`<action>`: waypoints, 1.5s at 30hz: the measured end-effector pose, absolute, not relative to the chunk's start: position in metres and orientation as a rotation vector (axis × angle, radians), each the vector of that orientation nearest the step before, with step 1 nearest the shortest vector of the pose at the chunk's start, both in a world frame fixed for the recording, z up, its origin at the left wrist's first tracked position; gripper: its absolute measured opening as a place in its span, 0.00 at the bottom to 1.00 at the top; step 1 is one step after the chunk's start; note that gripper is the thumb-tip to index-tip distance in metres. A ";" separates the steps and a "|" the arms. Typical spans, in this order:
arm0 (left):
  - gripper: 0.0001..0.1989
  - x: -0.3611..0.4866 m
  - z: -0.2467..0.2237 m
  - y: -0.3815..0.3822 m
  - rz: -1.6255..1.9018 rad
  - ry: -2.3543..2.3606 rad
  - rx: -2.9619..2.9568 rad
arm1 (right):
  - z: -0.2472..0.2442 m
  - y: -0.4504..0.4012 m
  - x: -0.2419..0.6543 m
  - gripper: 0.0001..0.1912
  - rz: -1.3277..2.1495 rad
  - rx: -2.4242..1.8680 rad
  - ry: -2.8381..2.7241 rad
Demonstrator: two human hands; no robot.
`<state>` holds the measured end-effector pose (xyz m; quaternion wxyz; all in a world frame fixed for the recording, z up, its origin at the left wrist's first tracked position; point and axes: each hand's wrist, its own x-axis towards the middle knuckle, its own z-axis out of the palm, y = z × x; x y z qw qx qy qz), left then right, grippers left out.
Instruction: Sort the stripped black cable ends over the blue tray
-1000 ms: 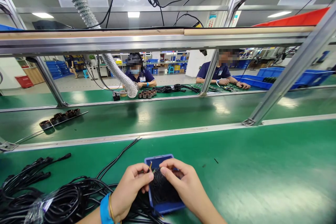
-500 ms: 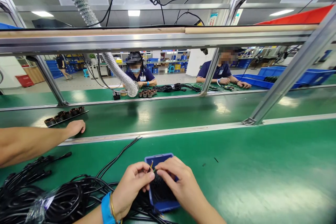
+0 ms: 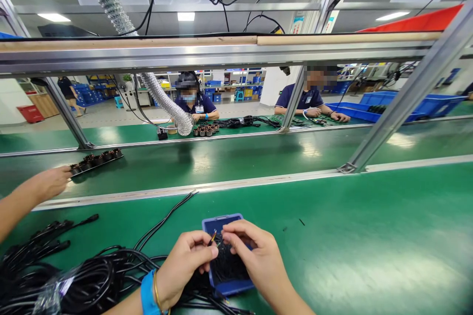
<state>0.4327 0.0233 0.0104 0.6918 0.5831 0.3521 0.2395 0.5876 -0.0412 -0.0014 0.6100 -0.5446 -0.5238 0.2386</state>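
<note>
My left hand [image 3: 187, 261], with a blue band at the wrist, pinches the end of a black cable. Its thin coloured wires [image 3: 213, 237], one of them yellow, stick up between thumb and forefinger. Just to the right, my right hand [image 3: 260, 253] has thumb and fingertips drawn together close to those wires. Anything in that pinch is too small to make out. Under both hands sits a blue tray [image 3: 220, 218] holding many small, thin black pieces [image 3: 229, 268]. More black cables [image 3: 107, 275] lie bundled beside my left forearm, partly in clear wrap.
Small black bits [image 3: 302, 222] lie on the green bench right of the tray. At left, another person's hand [image 3: 53, 183] touches a strip of copper-wound parts [image 3: 96, 160]. A metal frame post [image 3: 399, 93] slants up at right. Two people sit across the line.
The other person's hand at left has moved left to the end of the strip of wound parts. My right fingertips have drawn slightly away from the wires; my left hand keeps its hold.
</note>
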 end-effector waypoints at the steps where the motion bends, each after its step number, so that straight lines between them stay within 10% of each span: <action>1: 0.11 0.433 0.011 0.023 0.538 0.789 1.300 | -0.002 -0.041 0.586 0.06 0.545 -1.252 -1.224; 16: 0.14 0.432 0.012 0.024 0.483 0.781 1.384 | -0.002 -0.037 0.702 0.08 -0.011 -2.183 -1.407; 27: 0.13 0.433 0.011 0.023 0.503 0.773 1.377 | -0.011 -0.030 0.589 0.02 -0.007 -1.920 -2.282; 45: 0.12 0.434 0.008 0.023 0.521 0.797 1.328 | 0.003 -0.042 0.596 0.09 0.395 -1.308 -1.487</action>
